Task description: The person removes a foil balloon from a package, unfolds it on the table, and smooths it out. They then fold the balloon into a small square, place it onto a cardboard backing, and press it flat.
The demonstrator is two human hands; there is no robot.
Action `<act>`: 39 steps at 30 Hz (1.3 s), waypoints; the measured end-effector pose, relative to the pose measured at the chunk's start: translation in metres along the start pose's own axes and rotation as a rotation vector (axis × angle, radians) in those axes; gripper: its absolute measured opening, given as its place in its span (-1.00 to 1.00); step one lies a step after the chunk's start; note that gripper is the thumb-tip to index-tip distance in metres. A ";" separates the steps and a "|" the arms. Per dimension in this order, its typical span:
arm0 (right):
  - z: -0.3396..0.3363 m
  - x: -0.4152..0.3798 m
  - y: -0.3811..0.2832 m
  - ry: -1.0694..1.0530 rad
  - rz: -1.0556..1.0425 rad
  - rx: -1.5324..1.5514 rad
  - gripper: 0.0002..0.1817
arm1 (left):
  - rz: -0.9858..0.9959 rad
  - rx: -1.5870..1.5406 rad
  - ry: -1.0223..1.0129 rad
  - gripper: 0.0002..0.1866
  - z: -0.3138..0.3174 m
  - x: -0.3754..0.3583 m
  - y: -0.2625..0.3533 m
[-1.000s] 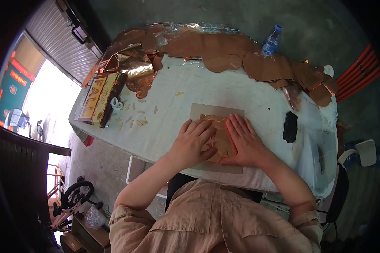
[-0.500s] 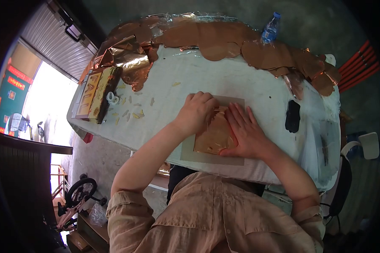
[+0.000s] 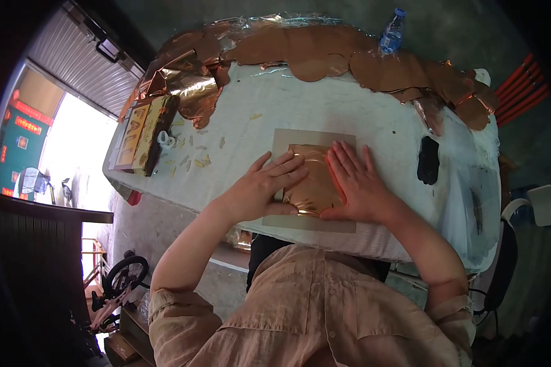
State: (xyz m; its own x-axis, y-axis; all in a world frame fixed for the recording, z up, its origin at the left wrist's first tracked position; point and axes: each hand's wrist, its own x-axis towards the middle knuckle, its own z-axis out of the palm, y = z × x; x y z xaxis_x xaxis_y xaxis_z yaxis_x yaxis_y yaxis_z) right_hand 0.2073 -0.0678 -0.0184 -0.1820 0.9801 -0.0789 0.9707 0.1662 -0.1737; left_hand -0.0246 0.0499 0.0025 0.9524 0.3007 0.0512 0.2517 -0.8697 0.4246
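A shiny copper foil sheet [image 3: 310,177] lies on a grey-brown backing board [image 3: 315,225] on the white-covered table [image 3: 324,110]. My left hand [image 3: 260,186] lies flat with fingers spread, its fingertips on the foil's left edge. My right hand [image 3: 356,182] presses flat on the foil's right side, fingers pointing away from me. Neither hand grips anything.
Copper foil cut-outs [image 3: 324,52] pile along the table's far edge and right corner. A water bottle [image 3: 392,32] stands at the back. Framed gold pieces [image 3: 142,131] and small scraps [image 3: 193,160] lie at the left. A black object [image 3: 428,160] rests at the right.
My left hand, curled at the foil's top edge half a second ago, has opened and slid down to its left edge. The right hand stays pressed on the foil.
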 end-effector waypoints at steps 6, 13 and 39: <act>-0.007 -0.001 0.005 -0.063 -0.041 0.018 0.36 | -0.022 -0.059 -0.119 -0.15 -0.002 0.004 -0.001; -0.033 -0.013 0.026 -0.209 -0.086 0.053 0.40 | -0.039 -0.039 -0.102 -0.12 0.000 0.002 -0.002; 0.019 0.010 -0.010 0.240 -0.052 0.064 -0.08 | -0.080 -0.177 0.225 -0.22 0.007 -0.020 -0.002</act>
State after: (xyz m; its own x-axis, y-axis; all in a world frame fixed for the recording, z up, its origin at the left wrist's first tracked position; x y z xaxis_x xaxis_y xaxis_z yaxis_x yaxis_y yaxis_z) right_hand 0.1930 -0.0621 -0.0359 -0.1815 0.9694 0.1654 0.9477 0.2173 -0.2339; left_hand -0.0431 0.0430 -0.0053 0.8634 0.4623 0.2020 0.2721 -0.7638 0.5853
